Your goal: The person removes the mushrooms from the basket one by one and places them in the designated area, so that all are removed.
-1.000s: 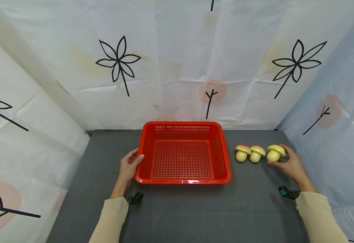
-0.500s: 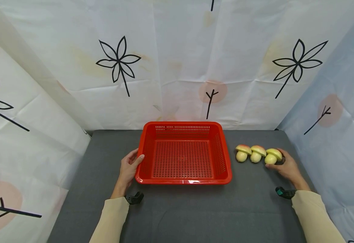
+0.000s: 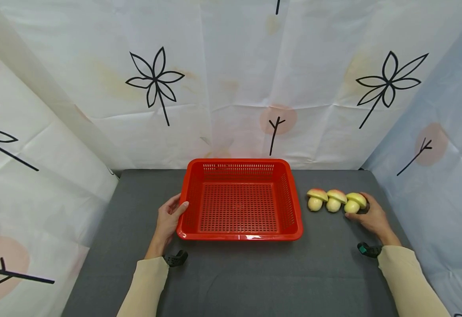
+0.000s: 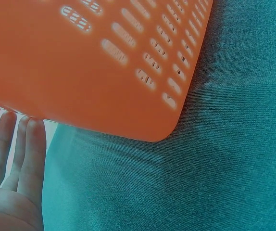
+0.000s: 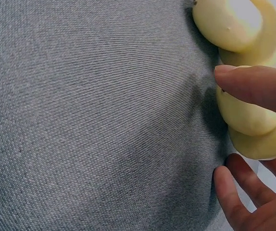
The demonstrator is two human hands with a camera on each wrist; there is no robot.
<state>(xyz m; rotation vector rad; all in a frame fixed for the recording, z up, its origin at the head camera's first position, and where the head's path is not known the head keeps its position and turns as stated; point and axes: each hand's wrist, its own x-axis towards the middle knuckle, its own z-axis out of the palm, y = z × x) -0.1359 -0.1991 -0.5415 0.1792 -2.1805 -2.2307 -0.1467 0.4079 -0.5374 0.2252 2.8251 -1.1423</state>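
Observation:
A red plastic basket (image 3: 236, 237) with slotted walls stands on the grey table. My left hand (image 3: 170, 216) holds its left rim, thumb over the edge and fingers against the outer wall, as the left wrist view shows on the basket's side (image 4: 80, 86). To the right, three toy mushrooms form a row: a red-capped left mushroom (image 3: 315, 203), a red-capped middle mushroom (image 3: 335, 204), and a yellow-green right mushroom (image 3: 351, 206). My right hand (image 3: 375, 219) holds the right mushroom between thumb and fingers. In the right wrist view its thumb (image 5: 253, 86) crosses the pale stem.
Grey cloth (image 3: 254, 277) covers the table. White hanging fabric with black leaf drawings (image 3: 223, 88) closes off the back and both sides. Dark wrist devices sit at the left wrist (image 3: 176, 258) and right wrist (image 3: 369, 250).
My right hand has moved left with the right mushroom, bringing it up beside the middle one. The left hand and basket have stayed put.

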